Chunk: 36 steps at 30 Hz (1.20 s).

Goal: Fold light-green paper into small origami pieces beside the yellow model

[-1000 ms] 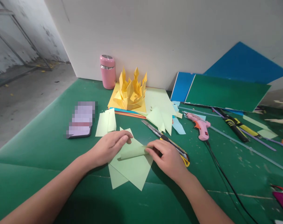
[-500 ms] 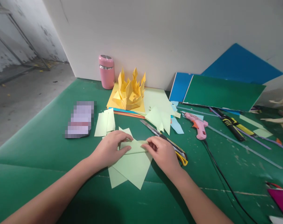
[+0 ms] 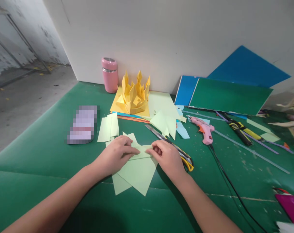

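The left hand (image 3: pixel 120 150) is arching palm-down, its fingers bunching and its forefinger pressing onto a folded pale green strip (image 3: pixel 141 155); whether its thumb is pinching underneath, I cannot tell. The right hand (image 3: pixel 169 158) is curling inward, thumb and bent forefinger pinching the strip's right end. The strip, smooth, matte and creased lengthwise, is lying between both hands on overlapping pale green sheets (image 3: pixel 137 176), whose sharp corners are pointing outward over the glossy green tabletop (image 3: pixel 47 145). Both forearms are slanting in from the near side, converging at the paper.

A magenta object (image 3: pixel 289 205) is lying well to the right. Just beyond the right hand, a cutter (image 3: pixel 178 149) is resting slantwise, its metal blade pointing away toward the far left. Toward the tabletop's left edge, a pixel-blurred flat rectangle (image 3: pixel 83 124) is lying near small folded papers (image 3: pixel 109 127). On the right, a pink plastic glue gun (image 3: pixel 206 129) is trailing a black cable.

Toward the far edge, a spiky, faceted yellow paper crown (image 3: pixel 134 98) is standing on stacked coloured sheets. Beside it, a shiny pink bottle (image 3: pixel 110 76) is standing upright, while flat green (image 3: pixel 230 97) and blue boards (image 3: pixel 248 66) are leaning against the pale wall (image 3: pixel 137 38).
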Tool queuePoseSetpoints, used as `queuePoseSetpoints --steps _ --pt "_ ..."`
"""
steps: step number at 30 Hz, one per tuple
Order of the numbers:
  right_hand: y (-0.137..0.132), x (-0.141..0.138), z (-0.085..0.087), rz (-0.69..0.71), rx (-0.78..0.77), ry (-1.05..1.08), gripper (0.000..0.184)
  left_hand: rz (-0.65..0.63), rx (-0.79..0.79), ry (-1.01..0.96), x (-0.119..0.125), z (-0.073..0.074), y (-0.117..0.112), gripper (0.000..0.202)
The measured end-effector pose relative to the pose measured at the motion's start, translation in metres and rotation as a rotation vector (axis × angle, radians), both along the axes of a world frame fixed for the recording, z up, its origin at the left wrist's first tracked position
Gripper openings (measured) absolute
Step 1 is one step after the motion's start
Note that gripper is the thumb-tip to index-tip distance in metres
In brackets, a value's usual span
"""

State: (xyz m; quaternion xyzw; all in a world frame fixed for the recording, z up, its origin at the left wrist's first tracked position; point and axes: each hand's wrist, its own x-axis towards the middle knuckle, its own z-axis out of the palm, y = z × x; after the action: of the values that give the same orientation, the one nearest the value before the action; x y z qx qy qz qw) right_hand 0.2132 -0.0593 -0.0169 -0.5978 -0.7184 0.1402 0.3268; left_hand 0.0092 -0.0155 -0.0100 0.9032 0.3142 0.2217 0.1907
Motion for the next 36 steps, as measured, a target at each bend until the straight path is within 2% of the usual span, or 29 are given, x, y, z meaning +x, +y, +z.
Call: queuePoseSetpoints --steps 2,5,8,14,22,36 --pt "0.000 0.002 0.000 -0.011 -0.044 0.052 0.010 -0.004 0.010 0.003 0.000 0.001 0.000 0.026" --pt "-0.002 0.006 0.001 -0.023 -0.103 0.124 0.012 -0.014 0.002 0.006 0.001 0.001 0.000 0.026" --pt "-0.005 0.010 0.005 -0.020 -0.122 0.124 0.004 -0.014 -0.028 0.005 0.000 0.001 0.000 0.026" --pt "-0.010 0.012 0.013 0.041 -0.100 0.062 0.014 -0.026 -0.043 0.003 0.000 0.000 0.002 0.027" --pt "-0.011 0.013 0.013 0.097 -0.102 -0.022 0.015 -0.041 -0.040 0.015 0.000 0.000 0.002 0.026" --pt "-0.015 -0.003 0.006 0.240 0.126 -0.192 0.024 -0.045 -0.065 0.034 0.000 -0.001 0.004 0.025"
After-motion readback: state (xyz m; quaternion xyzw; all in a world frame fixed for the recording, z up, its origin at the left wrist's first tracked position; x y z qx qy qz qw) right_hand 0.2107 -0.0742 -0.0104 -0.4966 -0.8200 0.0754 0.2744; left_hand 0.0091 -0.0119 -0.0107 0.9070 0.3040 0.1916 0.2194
